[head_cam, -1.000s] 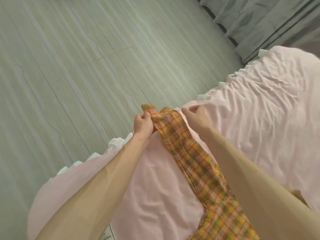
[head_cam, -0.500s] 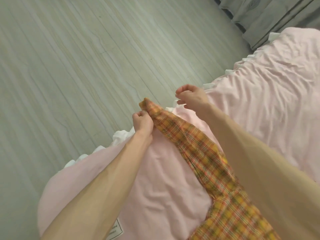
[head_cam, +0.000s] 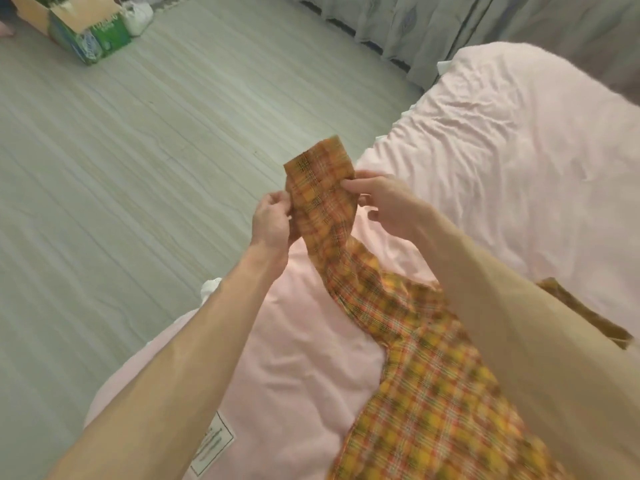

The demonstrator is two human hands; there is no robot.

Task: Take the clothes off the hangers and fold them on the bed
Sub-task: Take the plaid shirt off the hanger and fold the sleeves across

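Observation:
An orange and yellow plaid shirt lies on the pink bed, its body at the lower right, partly under my right arm. One sleeve is raised off the bedding, cuff end up. My left hand pinches the sleeve's left edge just below the cuff. My right hand grips its right edge at the same height. No hanger is in view.
Pale wood-look floor lies to the left of the bed. An open cardboard box and a white bag sit at the far left on the floor. Grey curtains hang behind the bed. A white label shows on the bedding.
Both hands have lifted the sleeve end up off the bed. My right hand, open half a second ago, now holds the sleeve again. The camera has tilted up, showing the box and curtains.

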